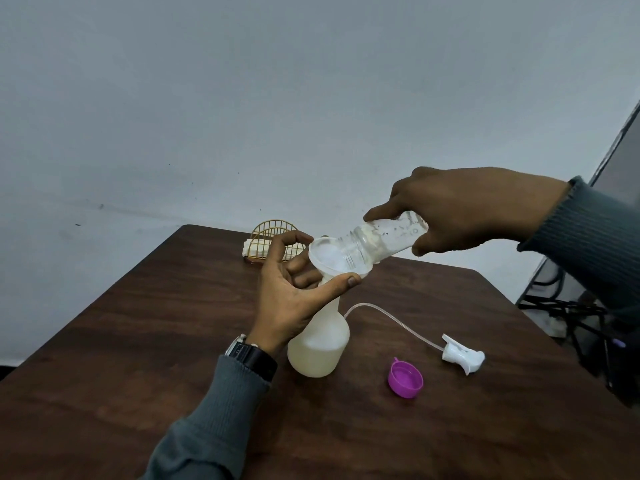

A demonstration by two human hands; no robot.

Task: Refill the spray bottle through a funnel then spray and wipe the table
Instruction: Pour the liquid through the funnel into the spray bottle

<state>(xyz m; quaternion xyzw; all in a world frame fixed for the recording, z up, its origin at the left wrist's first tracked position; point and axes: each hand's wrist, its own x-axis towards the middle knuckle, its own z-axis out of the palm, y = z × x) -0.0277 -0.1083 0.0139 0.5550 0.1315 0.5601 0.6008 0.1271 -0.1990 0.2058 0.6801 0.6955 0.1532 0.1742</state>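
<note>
Pouring was on: right hand (474,209) gripped the tilted bottle (384,237), left hand (291,299) pinched the funnel (325,255); spraying and wiping remained.

Dark brown woodgrain on the table (173,323), and the spray bottle (317,351) is milky white, with a whitish funnel (322,261) and a clear bottle (391,237). The cap (405,379) near the right edge is bright purple, the trigger (462,356) white, the wire rack (273,230) at the far edge gold. Both sleeves (214,427) are ribbed grey, watch (252,355) black.

Grey ribbed sleeves (214,420), black wristwatch (251,355)
</note>
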